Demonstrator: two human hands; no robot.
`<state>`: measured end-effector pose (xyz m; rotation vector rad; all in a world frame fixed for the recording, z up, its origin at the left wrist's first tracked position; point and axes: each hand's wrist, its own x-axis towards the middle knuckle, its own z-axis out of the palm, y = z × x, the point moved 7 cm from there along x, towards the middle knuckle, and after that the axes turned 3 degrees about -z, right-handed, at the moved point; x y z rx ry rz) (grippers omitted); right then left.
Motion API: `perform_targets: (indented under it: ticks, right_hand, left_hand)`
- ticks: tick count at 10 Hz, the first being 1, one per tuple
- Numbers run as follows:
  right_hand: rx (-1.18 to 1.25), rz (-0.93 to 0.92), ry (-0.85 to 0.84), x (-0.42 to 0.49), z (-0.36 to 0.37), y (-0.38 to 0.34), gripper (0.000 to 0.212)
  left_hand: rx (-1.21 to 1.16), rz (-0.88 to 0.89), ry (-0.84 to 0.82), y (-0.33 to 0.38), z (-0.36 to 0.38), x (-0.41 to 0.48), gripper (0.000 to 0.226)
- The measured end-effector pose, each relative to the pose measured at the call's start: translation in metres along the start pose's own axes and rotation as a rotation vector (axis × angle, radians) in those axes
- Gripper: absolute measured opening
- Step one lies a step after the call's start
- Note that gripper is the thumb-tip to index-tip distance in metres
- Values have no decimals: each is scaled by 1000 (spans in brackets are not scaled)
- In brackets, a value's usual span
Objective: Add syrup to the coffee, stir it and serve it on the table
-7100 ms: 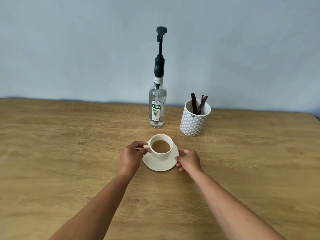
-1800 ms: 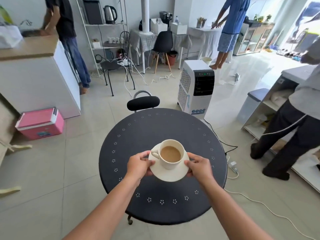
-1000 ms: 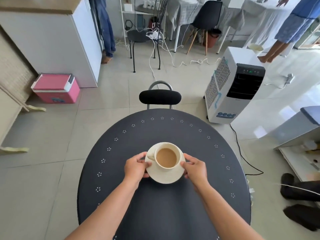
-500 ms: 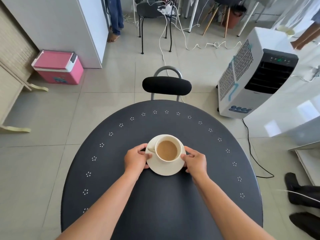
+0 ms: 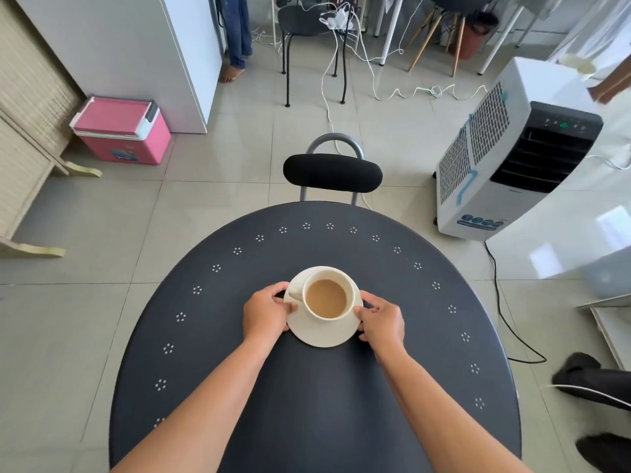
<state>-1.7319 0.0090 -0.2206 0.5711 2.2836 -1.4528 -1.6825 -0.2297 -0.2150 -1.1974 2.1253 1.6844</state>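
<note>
From the head view: my left hand and right hand pinch opposite edges of the cream saucer, fingers curled at its rim. The cup of milky coffee stands upright between them, near the middle of the round dark table. I cannot tell whether the saucer has touched down. The china looks stiff, smooth and breakable, and the cup sits loose and nearly full, so it is best held level by both edges.

Cream cup and saucer, tan coffee, dark table with white dotted flowers, pink cooler
</note>
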Motion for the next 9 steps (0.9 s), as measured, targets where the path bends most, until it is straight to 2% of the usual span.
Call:
perform_targets:
  ticks: [1, 4, 6, 8, 9]
  right_hand:
    - [-6, -6, -5, 1, -1, 0, 36]
    - [-33, -36, -33, 3, -3, 0, 35]
    - [-63, -59, -70, 2, -3, 1, 38]
    - [-73, -73, -107, -1, -4, -1, 41]
    - [-93, -76, -152, -3, -2, -1, 46]
  left_hand:
    - [25, 10, 11, 0, 0, 0, 42]
    - [38, 11, -3, 0, 0, 2, 34]
    - [64, 28, 21, -1, 1, 0, 34]
    - [69, 53, 42, -1, 3, -3, 44]
    - [77, 51, 55, -4, 5, -4, 34]
